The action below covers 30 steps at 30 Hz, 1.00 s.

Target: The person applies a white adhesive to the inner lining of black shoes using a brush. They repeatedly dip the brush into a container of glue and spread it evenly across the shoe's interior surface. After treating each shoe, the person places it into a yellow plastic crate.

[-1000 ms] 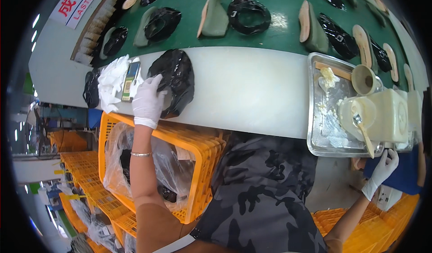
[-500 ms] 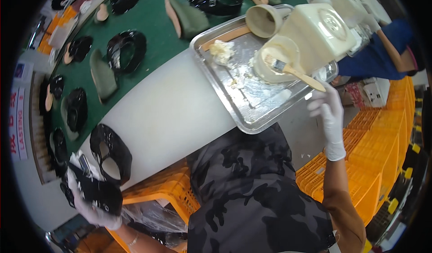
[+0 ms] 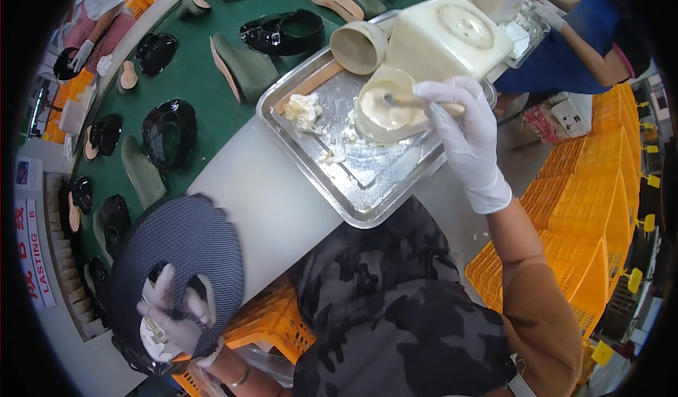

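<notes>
My left hand (image 3: 173, 312), in a white glove, grips a black shoe upper (image 3: 194, 231) at the lower left. The upper's dark mesh lining faces up, and some of my fingers show through its opening. How the fingertips bear on it is partly blurred. My right hand (image 3: 470, 139), also gloved, is closed round the wooden handle of a brush (image 3: 404, 102). The brush's bristle end is down in a cup of cream-coloured paste (image 3: 381, 127). That cup joins a large cream plastic container (image 3: 448, 33), both standing in a metal tray (image 3: 364, 220).
An empty-looking beige cup (image 3: 358, 47) and a lump of paste (image 3: 304, 112) are also in the tray. Green shoe lasts (image 3: 244, 68) and glossy black uppers (image 3: 169, 134) lie along the green belt (image 3: 201, 90). Orange crates (image 3: 572, 206) stand at right. Co-workers are at both sides.
My right hand has moved from beside the tray onto the brush, and the brush has swung into the cup. My left hand has raised the upper, its lining now showing.
</notes>
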Each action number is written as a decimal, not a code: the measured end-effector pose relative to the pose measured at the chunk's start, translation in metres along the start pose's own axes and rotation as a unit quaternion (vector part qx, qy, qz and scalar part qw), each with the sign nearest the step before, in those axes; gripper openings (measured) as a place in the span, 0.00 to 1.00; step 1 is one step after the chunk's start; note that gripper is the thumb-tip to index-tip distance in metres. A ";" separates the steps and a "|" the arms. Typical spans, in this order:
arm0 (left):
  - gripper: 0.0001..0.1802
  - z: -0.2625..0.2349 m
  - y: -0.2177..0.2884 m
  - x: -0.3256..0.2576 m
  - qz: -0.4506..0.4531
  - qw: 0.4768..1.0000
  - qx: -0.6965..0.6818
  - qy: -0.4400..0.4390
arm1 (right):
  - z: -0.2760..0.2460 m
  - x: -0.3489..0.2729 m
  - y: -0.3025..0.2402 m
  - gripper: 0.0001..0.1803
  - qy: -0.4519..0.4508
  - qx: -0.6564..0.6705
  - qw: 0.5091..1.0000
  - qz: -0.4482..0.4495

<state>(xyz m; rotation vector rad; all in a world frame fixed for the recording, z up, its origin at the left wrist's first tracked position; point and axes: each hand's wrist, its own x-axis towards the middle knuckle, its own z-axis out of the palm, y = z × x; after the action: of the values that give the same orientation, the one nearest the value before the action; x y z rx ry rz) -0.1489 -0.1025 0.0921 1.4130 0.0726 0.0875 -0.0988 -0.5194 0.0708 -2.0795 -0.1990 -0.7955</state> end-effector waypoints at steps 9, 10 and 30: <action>0.20 0.068 -0.046 0.016 -0.262 0.939 -0.111 -0.195 | 0.013 0.006 0.018 0.08 -0.116 0.095 0.989 -0.006; 0.20 0.082 -0.045 0.019 -0.275 0.939 -0.093 -0.186 | 0.011 0.006 0.017 0.08 -0.113 0.130 0.985 0.033; 0.17 0.183 -0.058 0.052 -0.463 0.817 -0.025 -0.342 | 0.020 0.063 -0.011 0.08 -0.159 0.075 0.969 -0.172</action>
<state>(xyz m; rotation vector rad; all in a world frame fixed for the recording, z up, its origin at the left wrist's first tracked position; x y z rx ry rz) -0.0772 -0.2863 0.0637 1.1508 0.1520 -1.2179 -0.0450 -0.5057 0.1080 -2.0431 -0.7897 -0.6189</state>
